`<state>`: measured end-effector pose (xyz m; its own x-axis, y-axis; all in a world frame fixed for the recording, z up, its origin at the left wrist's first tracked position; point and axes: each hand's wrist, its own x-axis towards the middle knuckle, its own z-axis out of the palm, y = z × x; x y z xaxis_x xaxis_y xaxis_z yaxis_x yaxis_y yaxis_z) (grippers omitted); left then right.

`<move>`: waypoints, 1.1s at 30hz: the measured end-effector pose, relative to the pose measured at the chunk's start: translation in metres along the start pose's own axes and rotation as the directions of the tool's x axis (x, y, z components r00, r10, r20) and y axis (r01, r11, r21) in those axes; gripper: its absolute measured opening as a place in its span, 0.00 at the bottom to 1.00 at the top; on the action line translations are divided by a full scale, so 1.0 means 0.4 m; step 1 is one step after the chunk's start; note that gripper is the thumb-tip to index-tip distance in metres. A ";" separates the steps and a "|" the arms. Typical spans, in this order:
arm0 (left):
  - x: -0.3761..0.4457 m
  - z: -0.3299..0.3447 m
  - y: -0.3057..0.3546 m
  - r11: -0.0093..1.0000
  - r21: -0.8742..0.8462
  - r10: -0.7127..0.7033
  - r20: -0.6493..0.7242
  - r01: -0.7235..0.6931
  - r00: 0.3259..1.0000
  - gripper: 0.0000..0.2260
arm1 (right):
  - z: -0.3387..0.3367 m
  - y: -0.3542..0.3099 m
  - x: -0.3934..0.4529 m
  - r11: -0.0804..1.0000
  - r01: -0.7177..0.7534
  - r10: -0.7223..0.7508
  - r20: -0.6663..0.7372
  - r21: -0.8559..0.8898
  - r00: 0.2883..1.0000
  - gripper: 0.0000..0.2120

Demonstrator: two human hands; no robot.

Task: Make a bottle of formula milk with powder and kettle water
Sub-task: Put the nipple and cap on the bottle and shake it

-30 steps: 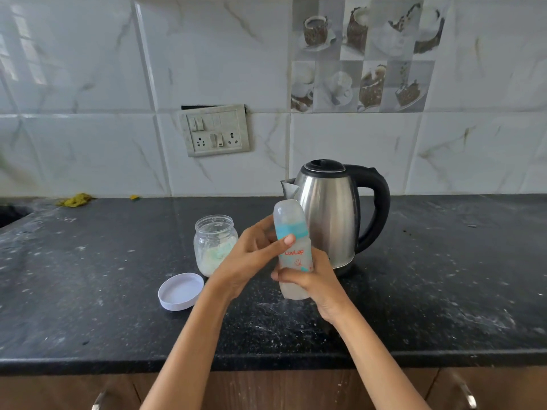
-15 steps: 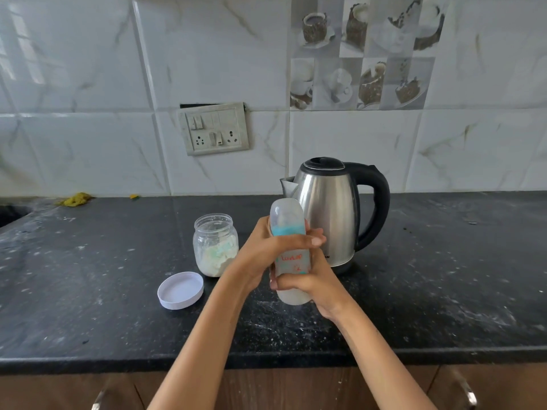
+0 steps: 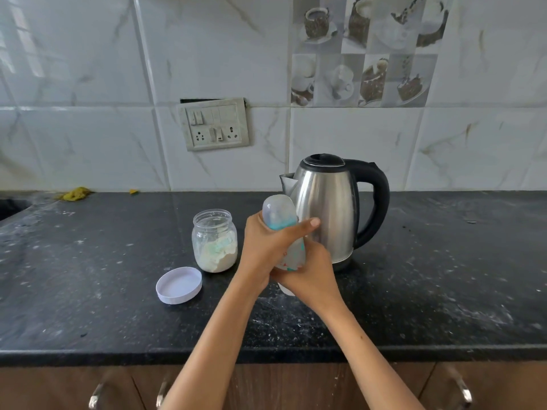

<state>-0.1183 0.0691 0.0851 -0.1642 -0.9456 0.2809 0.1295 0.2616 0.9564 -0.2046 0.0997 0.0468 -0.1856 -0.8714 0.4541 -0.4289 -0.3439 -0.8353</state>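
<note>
I hold a clear baby bottle with a domed cap and a teal ring upright above the black counter. My left hand wraps round its upper part at the teal ring, with one finger stretched across the front. My right hand grips its lower body. Just behind stands a steel kettle with a black lid and handle. An open glass jar of white powder is to the left, its white lid lying upside down in front of it.
A switch and socket plate is on the tiled wall. Yellow scraps lie at the back left of the counter near a sink edge. Cabinet handles show below the counter front.
My left hand has closed further round the bottle's top and slid down a little. The bottle has tilted slightly left and sits a bit lower in my hands.
</note>
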 end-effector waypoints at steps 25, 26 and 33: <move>0.028 0.018 -0.018 0.998 0.041 -0.046 -0.025 0.047 0.999 0.12 | 0.010 0.041 -0.004 0.992 -0.069 0.061 -0.080 -0.101 0.995 0.17; 0.028 0.013 -0.015 0.998 0.022 -0.065 0.045 0.065 0.997 0.11 | 0.004 0.038 -0.004 0.994 -0.113 0.113 -0.025 -0.011 0.993 0.15; 0.045 -0.043 -0.004 0.984 -0.147 0.006 0.602 0.103 0.799 0.15 | -0.034 0.026 -0.008 0.861 -0.260 0.078 0.392 0.437 0.917 0.15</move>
<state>-0.1048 0.0482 0.0875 -0.7187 -0.6373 0.2782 0.2541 0.1318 0.9582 -0.2206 0.1037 0.0408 0.1429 -0.9628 0.2294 0.0656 -0.2221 -0.9728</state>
